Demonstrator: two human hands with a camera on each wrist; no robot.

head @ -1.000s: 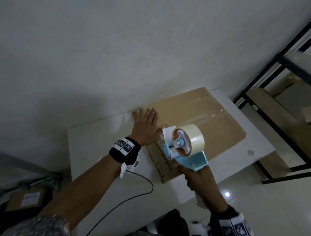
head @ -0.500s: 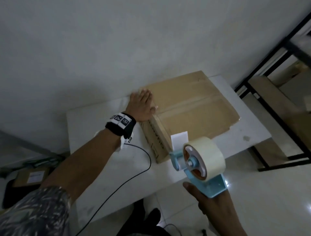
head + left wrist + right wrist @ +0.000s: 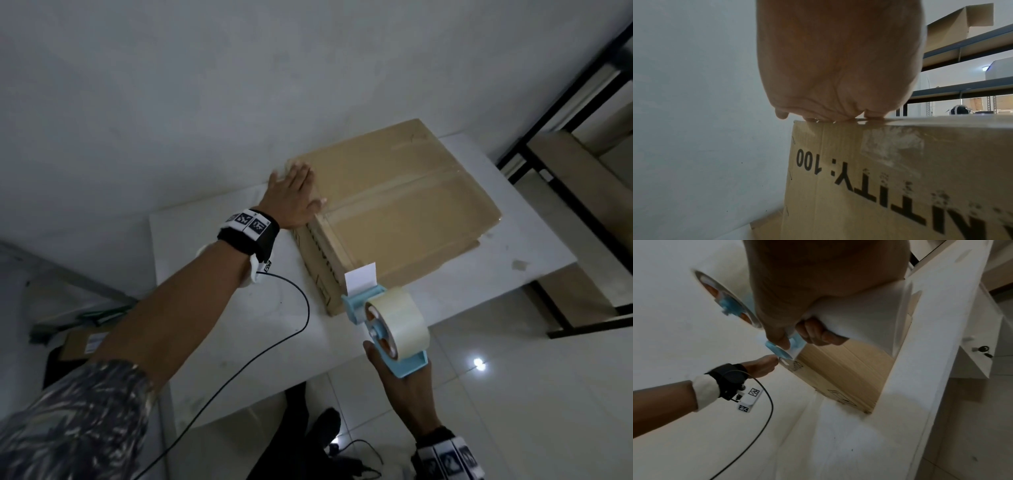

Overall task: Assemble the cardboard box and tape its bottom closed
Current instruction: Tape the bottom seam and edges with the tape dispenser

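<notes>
A brown cardboard box (image 3: 404,219) stands on the white table (image 3: 239,308), its flaps folded down, with clear tape along the centre seam (image 3: 387,192). My left hand (image 3: 294,192) lies flat with straight fingers on the box's top near its left corner; in the left wrist view the palm (image 3: 838,65) presses the top edge above the printed side (image 3: 879,178). My right hand (image 3: 404,377) grips the handle of a light blue tape dispenser (image 3: 387,318) carrying a clear tape roll (image 3: 400,318). The dispenser hangs off the box, just beyond its near corner, a loose white tape end (image 3: 359,277) sticking up.
A black cable (image 3: 274,342) runs from my left wrist across the table. A black metal shelf rack (image 3: 565,137) with cardboard sheets stands at the right. The white wall (image 3: 205,102) is right behind the box. Another box (image 3: 85,342) lies on the floor at left.
My right hand has drawn the dispenser off the box's top, toward me and past its near corner. My left hand slid further onto the box's far left corner.
</notes>
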